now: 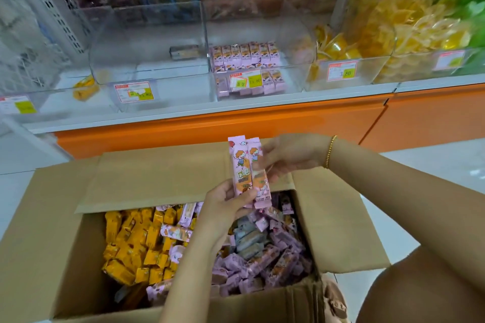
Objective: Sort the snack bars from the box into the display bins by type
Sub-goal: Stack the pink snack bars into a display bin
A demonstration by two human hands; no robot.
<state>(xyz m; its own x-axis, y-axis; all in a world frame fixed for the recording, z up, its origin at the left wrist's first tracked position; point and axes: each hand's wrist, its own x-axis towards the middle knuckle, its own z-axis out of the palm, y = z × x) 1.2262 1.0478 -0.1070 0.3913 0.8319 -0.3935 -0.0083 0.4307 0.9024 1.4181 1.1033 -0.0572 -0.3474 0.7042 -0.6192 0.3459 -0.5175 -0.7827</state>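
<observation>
1. The open cardboard box (pixel 52 244) sits nearest, its flaps spread. Inside it, yellow bars (pixel 131 249) are heaped on the left and loose pink bars (pixel 262 265) on the right, with a few pale blue-grey packs between them.
2. Above the box's far side, the left hand (pixel 223 207) clasps the lower ends of two pink bars (pixel 246 168), which are held upright side by side and overlap.
3. The right hand (pixel 291 157), with a gold bracelet (pixel 330 151) at the wrist, has its fingers curled against the right edge of the same pair and grasps it too.
4. Beyond the box, an orange shelf base (pixel 262 123) carries clear display bins.
5. The middle bin (pixel 291 78) holds rows of matching pink packs (pixel 246 55) standing on end.
6. The bin to its left (pixel 118 60) holds one dark bar (pixel 183 52), and further left lies a yellow pack (pixel 85 88).
7. The right-hand bins (pixel 380 71) are full of yellow sweets (pixel 393 34).
</observation>
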